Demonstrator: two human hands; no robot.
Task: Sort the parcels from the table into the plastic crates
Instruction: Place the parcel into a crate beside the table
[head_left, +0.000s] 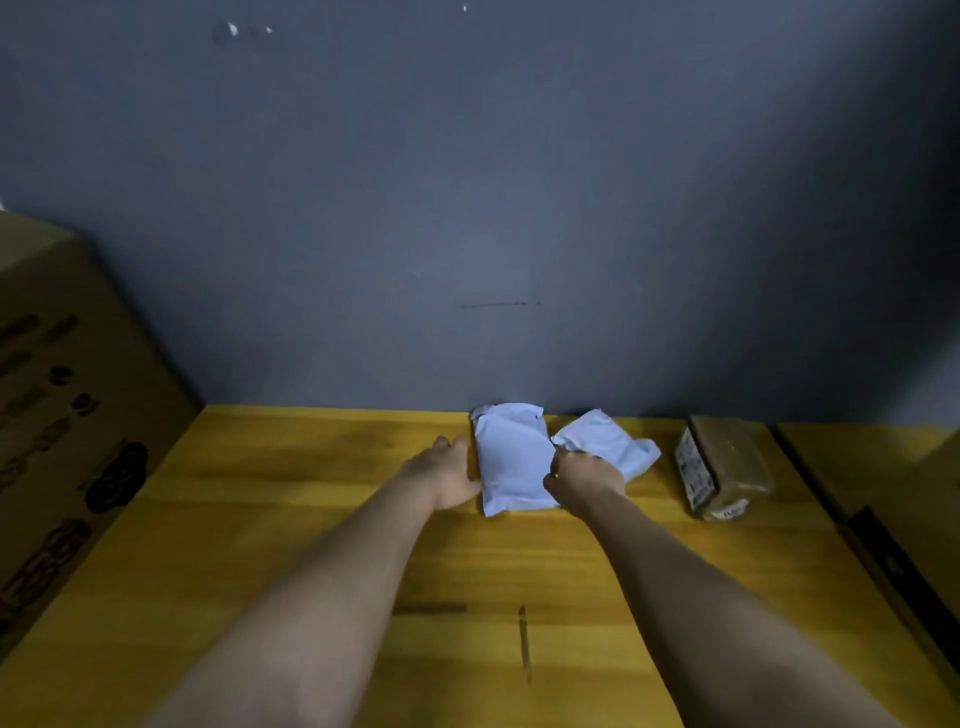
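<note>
**Lifting the flat white parcel off the counter**

The flat white parcel (511, 457) lies on the counter (311, 519) against the wall. The left hand (451, 474), fingers straight, presses its left edge; the right hand (583, 477) curls over its right edge, beside the crumpled white parcel (610, 441). Best to get fingers underneath before raising it level. No crates in view.

White parcels: two (511, 457) (610, 441)
Brown parcel: one (722, 465)
Cardboard box: one (57, 395)
Hands: two (452, 475) (584, 475)
</note>
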